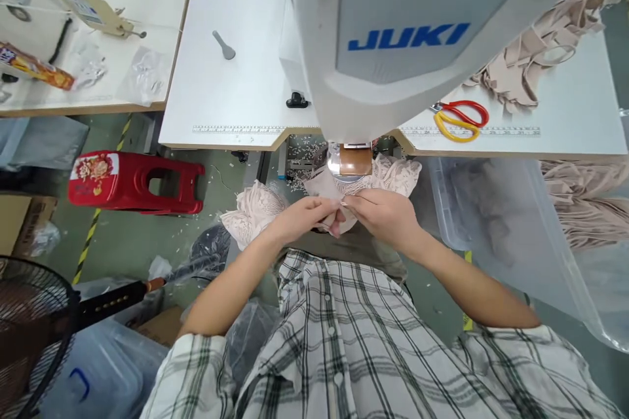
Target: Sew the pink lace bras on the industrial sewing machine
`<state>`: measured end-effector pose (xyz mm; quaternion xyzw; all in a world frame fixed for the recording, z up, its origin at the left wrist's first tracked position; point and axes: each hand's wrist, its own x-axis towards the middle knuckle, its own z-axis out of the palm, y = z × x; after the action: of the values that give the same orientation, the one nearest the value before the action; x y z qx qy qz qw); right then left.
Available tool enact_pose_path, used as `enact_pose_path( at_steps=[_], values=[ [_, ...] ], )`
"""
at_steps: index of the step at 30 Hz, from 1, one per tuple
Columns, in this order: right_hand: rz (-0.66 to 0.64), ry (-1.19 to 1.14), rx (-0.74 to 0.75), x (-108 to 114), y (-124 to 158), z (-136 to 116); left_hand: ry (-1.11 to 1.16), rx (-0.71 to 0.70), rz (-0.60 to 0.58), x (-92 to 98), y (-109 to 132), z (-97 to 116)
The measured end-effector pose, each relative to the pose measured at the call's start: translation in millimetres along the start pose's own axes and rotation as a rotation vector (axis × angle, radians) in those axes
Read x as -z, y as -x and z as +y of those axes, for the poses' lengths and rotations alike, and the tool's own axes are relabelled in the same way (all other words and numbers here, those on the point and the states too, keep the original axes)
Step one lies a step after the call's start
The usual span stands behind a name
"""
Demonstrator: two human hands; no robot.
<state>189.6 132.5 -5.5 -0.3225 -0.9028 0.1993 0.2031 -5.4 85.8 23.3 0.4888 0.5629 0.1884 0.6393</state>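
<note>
The left hand point(314, 211) and right hand point(386, 213) are pinching a thin, pale-beige fabric piece point(323, 186) just in front of the bulky white sewing-machine head point(373, 101); it is probably handling light, limp and stretchy, favouring fingertip holds along its edge.

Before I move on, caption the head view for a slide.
Left hand and right hand hold pale cloth at a sewing machine, scissors on the table.

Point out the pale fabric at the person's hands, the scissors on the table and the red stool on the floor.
Pale fabric point(323, 186): head view, on its smooth, flat part.
Scissors point(460, 121): head view, on the handles, where red meets yellow.
Red stool point(132, 181): head view, on its plastic side.
</note>
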Motion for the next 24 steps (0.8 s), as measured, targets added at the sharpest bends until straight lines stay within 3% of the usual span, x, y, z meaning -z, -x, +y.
enact_pose_path(
  at_steps=[1,3,5,8,13,20,24],
  values=[
    [0.031,0.008,0.032,-4,1,3,0.214,0.02,-0.059,1.1,-4,-3],
    [0.106,-0.046,0.053,-10,3,6,0.49,0.012,-0.06,0.1,-8,-8],
    [0.216,-0.107,-0.007,-11,6,7,0.532,-0.062,0.022,-3.0,-6,-10],
    [0.322,-0.124,-0.107,-11,7,1,0.328,-0.182,0.149,-6.2,1,-8],
    [0.234,-0.139,-0.191,-16,1,-7,-0.004,-0.225,0.325,-6.3,6,-5],
    [0.199,-0.311,-0.264,-18,-1,-9,-0.09,-0.255,0.364,-8.9,-2,-14],
    [0.081,-0.53,-0.323,-11,-3,-7,-0.178,-0.33,0.382,-8.5,-2,-16]
  ],
)
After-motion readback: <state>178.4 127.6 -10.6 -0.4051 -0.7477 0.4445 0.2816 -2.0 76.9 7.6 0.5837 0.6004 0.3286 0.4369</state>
